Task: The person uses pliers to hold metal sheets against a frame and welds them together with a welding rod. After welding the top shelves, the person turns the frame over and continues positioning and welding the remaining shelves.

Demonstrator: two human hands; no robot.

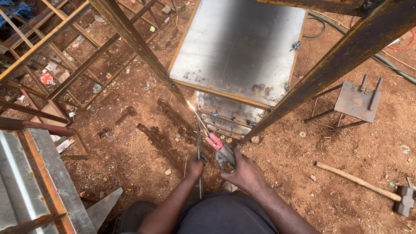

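Sparking at its tip against the rusty frame bar [143,52], the welding rod [198,116] sits in the red electrode holder [220,149] my right hand [245,171] grips. My left hand [195,167] clasps a thin metal rod [199,160]. Beyond stands a sheet-metal cabinet [238,47]; a hammer [368,186] lies right.

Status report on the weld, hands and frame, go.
Right hand gripping red-handled electrode holder; left hand steadying a thin metal rod. Electrode tip sparking at rusty frame bar beside the sheet-metal panel. Hammer lying right, clear of work.
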